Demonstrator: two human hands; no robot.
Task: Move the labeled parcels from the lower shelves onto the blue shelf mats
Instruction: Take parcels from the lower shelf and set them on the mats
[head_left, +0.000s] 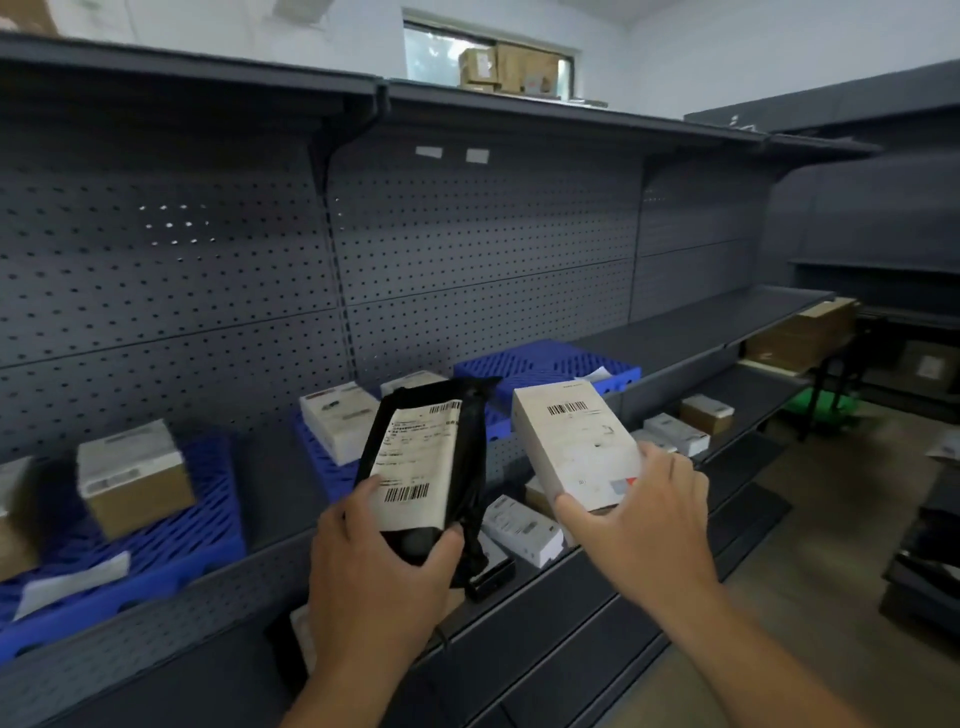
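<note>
Left hand (374, 566) grips the black pouch (431, 467) by its near end, with the label facing up. Right hand (639, 514) grips the white box (571, 447), thumb on the near edge. Both parcels are held in the air in front of the shelf, long axes running near to far and tilted up. The middle mat (322, 473) lies just beyond the pouch to the far left, so the left hand is nearer to it. The right mat (540, 364) lies straight beyond the box (looks mostly bare), so the right hand is nearer. More parcels (519, 525) sit on the lower shelf.
</note>
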